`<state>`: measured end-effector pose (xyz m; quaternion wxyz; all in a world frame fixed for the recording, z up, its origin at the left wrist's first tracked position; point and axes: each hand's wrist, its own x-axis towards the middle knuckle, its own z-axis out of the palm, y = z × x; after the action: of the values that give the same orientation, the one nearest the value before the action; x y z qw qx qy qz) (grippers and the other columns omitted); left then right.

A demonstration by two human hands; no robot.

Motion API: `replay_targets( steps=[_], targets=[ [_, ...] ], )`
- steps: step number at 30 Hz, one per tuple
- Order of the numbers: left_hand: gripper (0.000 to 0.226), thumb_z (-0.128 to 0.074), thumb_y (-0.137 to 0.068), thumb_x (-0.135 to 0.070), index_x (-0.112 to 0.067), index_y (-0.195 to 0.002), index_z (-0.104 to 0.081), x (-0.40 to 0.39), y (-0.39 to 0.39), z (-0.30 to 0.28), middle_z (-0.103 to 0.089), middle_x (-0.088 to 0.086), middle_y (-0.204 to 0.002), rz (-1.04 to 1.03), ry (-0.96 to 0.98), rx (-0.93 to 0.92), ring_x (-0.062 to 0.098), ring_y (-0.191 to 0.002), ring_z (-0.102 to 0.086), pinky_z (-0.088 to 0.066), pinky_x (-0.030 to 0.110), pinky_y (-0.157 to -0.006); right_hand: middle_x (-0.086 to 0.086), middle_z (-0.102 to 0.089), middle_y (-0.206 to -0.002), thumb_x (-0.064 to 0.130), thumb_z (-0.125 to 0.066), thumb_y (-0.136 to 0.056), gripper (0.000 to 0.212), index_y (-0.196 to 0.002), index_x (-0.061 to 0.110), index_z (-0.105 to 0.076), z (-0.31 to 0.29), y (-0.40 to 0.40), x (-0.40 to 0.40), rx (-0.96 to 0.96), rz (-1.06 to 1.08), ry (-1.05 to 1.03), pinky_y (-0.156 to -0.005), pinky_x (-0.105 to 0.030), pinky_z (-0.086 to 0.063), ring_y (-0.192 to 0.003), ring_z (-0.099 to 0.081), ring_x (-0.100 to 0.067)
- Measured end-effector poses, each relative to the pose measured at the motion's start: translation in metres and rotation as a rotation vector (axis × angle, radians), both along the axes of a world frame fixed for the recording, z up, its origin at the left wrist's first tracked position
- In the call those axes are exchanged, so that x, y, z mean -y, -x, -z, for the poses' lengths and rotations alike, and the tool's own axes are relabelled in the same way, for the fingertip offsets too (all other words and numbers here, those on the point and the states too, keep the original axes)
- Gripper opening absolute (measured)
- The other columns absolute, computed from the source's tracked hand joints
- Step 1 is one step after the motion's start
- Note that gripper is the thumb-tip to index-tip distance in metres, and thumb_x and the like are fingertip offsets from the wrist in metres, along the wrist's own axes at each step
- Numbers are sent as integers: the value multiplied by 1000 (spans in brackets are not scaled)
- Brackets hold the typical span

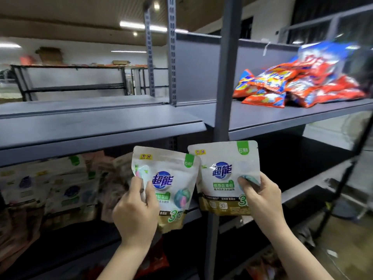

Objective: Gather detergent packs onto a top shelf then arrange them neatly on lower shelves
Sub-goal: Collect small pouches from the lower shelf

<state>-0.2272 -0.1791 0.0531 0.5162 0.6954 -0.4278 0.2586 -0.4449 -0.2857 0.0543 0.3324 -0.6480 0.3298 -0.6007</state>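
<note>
1. The left hand (135, 214) grips a white detergent pouch (168, 184) by its lower left part, thumb across the front and fingers curled round the left edge.
2. This left pouch stands nearly upright, tilted a little to the right. It has a blue round logo with white characters in the middle, a green tab at the top right corner, yellow marks near the top left, a multicoloured bead picture at the lower right and a gold band along the bottom with a large green "3".
3. The right hand (260, 196) holds a second pouch (223, 176) of the same design by its lower right part, thumb pressed on the front over the bead picture.
4. The second pouch is held slightly higher, upright, just beside the first; their near edges meet or overlap at about the middle of the view.
5. Both pouches are held in the air in front of the grey metal shelving, below the front lip of the upper shelf (101, 126) and in front of a grey upright post (227, 77).
6. On the lower shelf to the left, blurred, stand more white pouches (50, 188) of a similar look.
7. On the upper shelf to the right lies a loose heap of red and blue detergent packs (292, 85).
</note>
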Motion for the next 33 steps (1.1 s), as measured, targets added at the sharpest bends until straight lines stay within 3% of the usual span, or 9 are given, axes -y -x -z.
replay_targets(
  steps=[3,9,14,20,27,30,33],
  targets=[
    [24,-50,-86,-28,-6,-76,-54,13,34,-19,-58,8,-50,66,41,-23,34,-43,-57,-39,30,-45,10,-73,-87,8,-65,-87,25,-84,32,-70,-15,36,5,89,25,28,-66,-21,-56,-81,-70,-7],
    [15,-63,-83,-15,-4,-77,-55,46,92,-64,-56,5,-48,105,133,24,34,-41,-55,-29,24,-52,13,-73,-89,13,-67,-86,17,-87,29,-69,-48,93,33,287,173,130,-66,-16,-54,-84,-69,-4],
    [16,-60,-85,-18,-3,-85,-57,96,129,-96,-61,11,-53,107,193,49,39,-48,-57,-29,27,-54,16,-72,-87,19,-67,-86,9,-88,28,-68,-71,120,82,370,226,160,-69,-14,-52,-87,-68,-3],
    [16,-58,-89,-19,-4,-87,-55,171,175,-122,-62,11,-57,65,287,89,36,-49,-59,-31,27,-51,2,-72,-95,22,-68,-83,7,-88,28,-67,-104,141,173,422,181,182,-79,-34,-56,-92,-69,-18],
    [19,-57,-92,-22,-4,-86,-53,257,209,-146,-64,16,-64,-142,399,97,41,-57,-59,-25,29,-55,0,-70,-94,16,-61,-84,8,-88,23,-63,-145,145,307,362,33,112,-86,-42,-54,-92,-67,-21],
    [19,-54,-92,-27,-10,-84,-49,286,198,-158,-59,14,-70,-233,404,-29,42,-70,-56,-26,32,-58,-7,-69,-98,6,-58,-87,15,-93,19,-63,-157,128,357,314,-22,103,-91,-42,-51,-95,-65,-26],
    [21,-51,-90,-26,-12,-78,-41,312,177,-168,-45,0,-64,-276,356,-173,34,-68,-45,-26,33,-59,-4,-67,-92,2,-56,-85,17,-93,16,-63,-167,104,392,234,-95,93,-84,-34,-49,-89,-62,-22]
  ],
)
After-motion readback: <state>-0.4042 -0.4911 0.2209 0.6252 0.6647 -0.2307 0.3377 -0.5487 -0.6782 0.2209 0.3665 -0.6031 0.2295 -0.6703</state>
